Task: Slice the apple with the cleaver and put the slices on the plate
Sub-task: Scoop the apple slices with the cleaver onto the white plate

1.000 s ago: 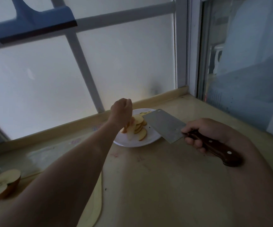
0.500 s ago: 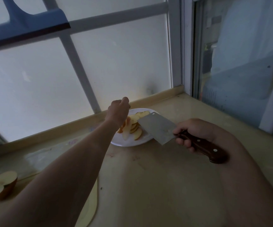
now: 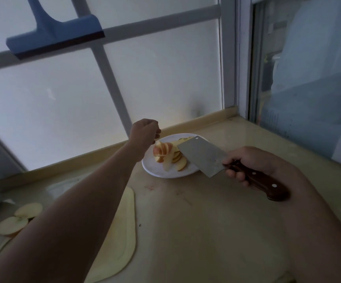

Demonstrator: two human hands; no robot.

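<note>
While the left hand (image 3: 145, 132) hung above the 10 o'clock rim of the white plate (image 3: 166, 174), its fingers were curled toward the palm; whether they still pinched a slice could not be told. Fanned apple slices (image 3: 170, 156) lay heaped on the plate, some leaning on one another. The right hand (image 3: 245, 162) gripped the dark riveted handle of the cleaver (image 3: 203, 154), whose broad blade was held flat-side up over the plate's 3 o'clock edge. Two unsliced apple halves (image 3: 19, 218) rested cut face up at 8 o'clock from the plate, well apart from it, beside the pale cutting board (image 3: 124, 231) on the counter (image 3: 206, 231). Judged from these views, the slices were thin, light, moist and easily snapped, best lifted by pinching skin edge against cut edge. Each half looked firm but rounded beneath and probably slippery, so holding it cut face down with fingertips tucked back from the blade seemed safest. The cleaver appeared heavy and stiff.
</note>
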